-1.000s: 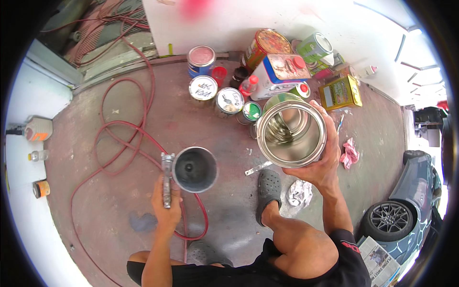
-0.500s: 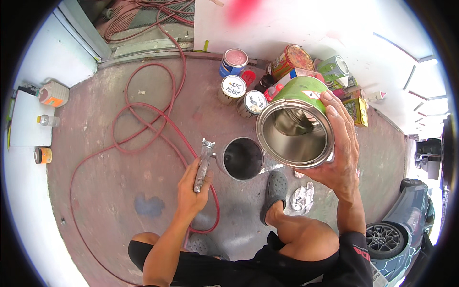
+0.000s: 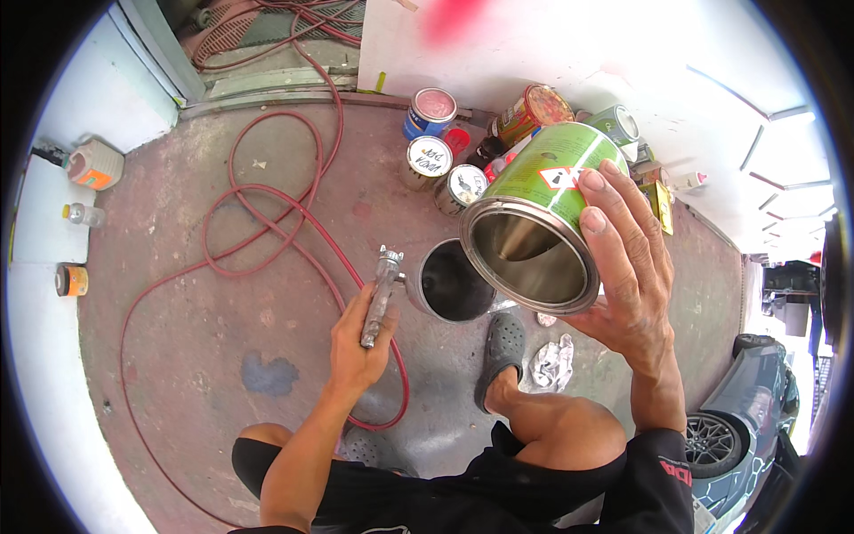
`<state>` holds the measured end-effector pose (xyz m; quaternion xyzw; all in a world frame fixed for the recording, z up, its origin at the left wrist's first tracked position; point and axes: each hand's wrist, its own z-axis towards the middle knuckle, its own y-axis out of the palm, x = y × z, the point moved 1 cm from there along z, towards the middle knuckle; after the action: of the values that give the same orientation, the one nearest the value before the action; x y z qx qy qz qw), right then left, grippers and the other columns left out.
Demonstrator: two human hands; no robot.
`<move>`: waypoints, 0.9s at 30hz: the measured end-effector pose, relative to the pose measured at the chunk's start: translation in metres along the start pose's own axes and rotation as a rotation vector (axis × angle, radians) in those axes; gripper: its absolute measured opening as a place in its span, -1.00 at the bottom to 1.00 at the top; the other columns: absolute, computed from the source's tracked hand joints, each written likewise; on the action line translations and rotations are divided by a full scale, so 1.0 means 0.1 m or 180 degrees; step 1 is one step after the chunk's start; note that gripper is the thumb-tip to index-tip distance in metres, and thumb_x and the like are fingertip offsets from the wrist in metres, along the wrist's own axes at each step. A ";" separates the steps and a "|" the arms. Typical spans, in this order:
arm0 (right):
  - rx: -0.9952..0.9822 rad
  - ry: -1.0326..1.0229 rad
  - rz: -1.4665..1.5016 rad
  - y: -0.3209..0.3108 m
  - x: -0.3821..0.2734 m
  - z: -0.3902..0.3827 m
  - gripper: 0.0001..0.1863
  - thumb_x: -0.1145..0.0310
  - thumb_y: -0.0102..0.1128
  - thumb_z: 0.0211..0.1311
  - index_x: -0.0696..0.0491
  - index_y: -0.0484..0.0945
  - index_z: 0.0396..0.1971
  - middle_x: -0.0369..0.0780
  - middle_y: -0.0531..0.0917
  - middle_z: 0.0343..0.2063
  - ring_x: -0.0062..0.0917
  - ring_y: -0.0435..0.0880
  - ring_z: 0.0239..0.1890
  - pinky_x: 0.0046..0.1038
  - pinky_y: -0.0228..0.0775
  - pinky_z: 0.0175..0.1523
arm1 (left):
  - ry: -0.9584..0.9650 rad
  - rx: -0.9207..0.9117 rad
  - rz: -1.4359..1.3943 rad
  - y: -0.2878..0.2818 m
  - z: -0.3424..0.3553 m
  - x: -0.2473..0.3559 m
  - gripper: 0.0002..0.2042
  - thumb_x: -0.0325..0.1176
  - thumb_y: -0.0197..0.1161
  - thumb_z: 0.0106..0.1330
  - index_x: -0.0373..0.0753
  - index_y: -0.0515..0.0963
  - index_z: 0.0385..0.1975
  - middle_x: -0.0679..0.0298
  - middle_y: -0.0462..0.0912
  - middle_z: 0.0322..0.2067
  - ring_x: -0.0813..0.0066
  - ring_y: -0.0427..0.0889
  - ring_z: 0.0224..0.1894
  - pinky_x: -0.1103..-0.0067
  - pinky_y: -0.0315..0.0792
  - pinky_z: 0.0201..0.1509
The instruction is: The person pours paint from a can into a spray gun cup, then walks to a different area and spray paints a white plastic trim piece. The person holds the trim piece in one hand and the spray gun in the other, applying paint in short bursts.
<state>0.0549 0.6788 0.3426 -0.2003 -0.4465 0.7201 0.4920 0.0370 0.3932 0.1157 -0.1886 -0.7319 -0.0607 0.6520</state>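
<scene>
My left hand (image 3: 358, 343) is closed around the metal handle of a spray gun (image 3: 382, 298). Joined to its right side by a short stub is an open grey metal cup (image 3: 414, 298), dark inside. My right hand (image 3: 630, 258) grips a green paint can (image 3: 569, 165) from its right side, fingers spread over the label and wall. The can is lidless and tilted, its shiny mouth facing down toward me and its rim overlapping the cup's upper right edge in view. I cannot make out any liquid leaving the can.
A red hose (image 3: 298, 209) loops over the floor on the left. Paint tins (image 3: 429, 156) and other containers crowd the wall ahead. A crumpled white cloth (image 3: 551, 363) lies beside my shoe (image 3: 503, 347). A car (image 3: 738, 436) stands at right.
The green can has tipped further, showing more of its label, and its mouth has shifted left toward the cup. My left hand still holds the spray gun in nearly the same place.
</scene>
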 end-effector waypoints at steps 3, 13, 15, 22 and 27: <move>0.0018 -0.0082 -0.0063 -0.01 -0.02 0.03 0.08 0.13 0.82 -0.05 0.00 0.36 0.48 0.02 0.62 0.36 0.10 0.65 0.35 0.04 0.60 0.38 | -0.0006 0.0013 -0.0029 0.01 -0.01 0.00 -0.51 -0.32 0.39 0.49 -0.40 0.54 0.34 -0.08 0.74 0.06 0.13 0.77 0.11 0.35 0.56 0.22; 0.0077 -0.0045 -0.0155 -0.05 -0.12 0.10 -0.31 0.38 0.64 0.17 -0.14 0.52 0.29 -0.16 0.71 0.29 -0.09 0.67 0.35 -0.02 0.64 0.36 | 0.0029 0.0019 -0.0017 0.00 -0.03 0.06 -0.52 -0.29 0.38 0.53 -0.40 0.54 0.34 -0.06 0.75 0.01 0.16 0.77 0.04 0.36 0.57 0.17; 0.0122 -0.0092 -0.0188 -0.05 -0.12 0.11 -0.31 0.37 0.65 0.16 -0.16 0.52 0.29 -0.18 0.71 0.29 -0.11 0.67 0.35 -0.04 0.65 0.35 | 0.0001 -0.0008 -0.0046 0.01 -0.03 0.07 -0.52 -0.29 0.38 0.52 -0.40 0.54 0.34 -0.06 0.75 0.01 0.16 0.77 0.04 0.36 0.57 0.18; 0.0017 -0.0499 -0.0399 -0.13 -0.12 0.18 -0.17 0.24 0.71 0.12 0.00 0.41 0.35 0.01 0.68 0.27 0.07 0.69 0.31 0.11 0.61 0.36 | 0.0134 0.0051 0.0112 0.00 -0.05 -0.07 -0.52 -0.26 0.37 0.56 -0.36 0.54 0.37 0.08 0.69 -0.06 0.34 0.67 -0.07 0.45 0.51 0.03; 0.0051 -0.0510 -0.0408 -0.14 -0.15 0.21 -0.21 0.29 0.69 0.14 -0.03 0.42 0.33 -0.01 0.69 0.27 0.06 0.69 0.31 0.12 0.63 0.35 | 0.0360 0.0099 0.0111 0.01 -0.05 -0.17 -0.52 -0.18 0.33 0.63 -0.28 0.54 0.42 0.42 0.59 -0.35 0.71 0.48 -0.47 0.64 0.40 -0.39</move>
<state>0.0542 0.6578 0.3632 -0.1092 -0.4905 0.7044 0.5013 0.0429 0.3890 0.0991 -0.1874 -0.6913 -0.0484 0.6961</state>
